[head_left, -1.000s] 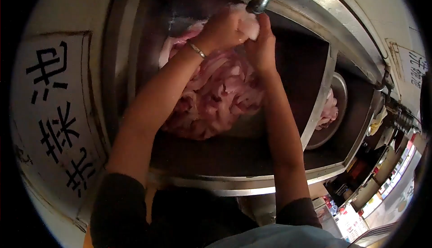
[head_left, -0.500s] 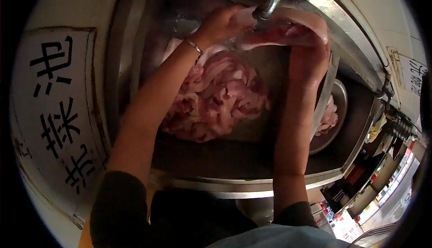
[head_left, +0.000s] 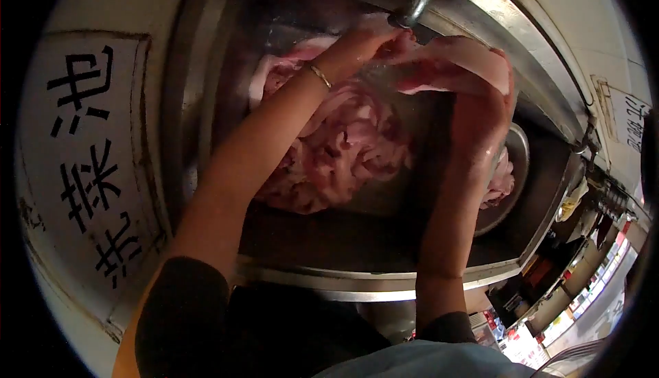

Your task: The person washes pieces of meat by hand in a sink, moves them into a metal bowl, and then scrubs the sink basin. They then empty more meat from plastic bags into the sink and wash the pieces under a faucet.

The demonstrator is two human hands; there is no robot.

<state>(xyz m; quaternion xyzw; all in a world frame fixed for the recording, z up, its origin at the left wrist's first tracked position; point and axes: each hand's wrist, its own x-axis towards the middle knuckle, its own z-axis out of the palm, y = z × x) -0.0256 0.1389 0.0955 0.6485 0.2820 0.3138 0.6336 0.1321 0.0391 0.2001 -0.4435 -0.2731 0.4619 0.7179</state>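
A long pale-pink strip of raw meat [head_left: 453,54] stretches between my two hands beneath the tap [head_left: 410,11]. My left hand [head_left: 376,40], with a bracelet at its wrist, grips the strip's left end right by the spout. The other end drapes over my right hand [head_left: 484,103], whose fingers are mostly hidden behind the meat but closed on it. Below lies a heap of raw meat pieces [head_left: 343,151] in the sink basin [head_left: 302,241]. More meat shows at the heap's upper left, partly covered by my left forearm.
Right of the divider, a round metal bowl [head_left: 518,172] in the second basin holds more raw meat [head_left: 500,184]. The sink's front rim [head_left: 371,285] runs close to my body. A sign with black characters [head_left: 89,165] is on the left wall.
My left hand has moved right, to just under the tap, along the strip. My right hand has shifted slightly right and down. The strip's span between the hands is shorter.
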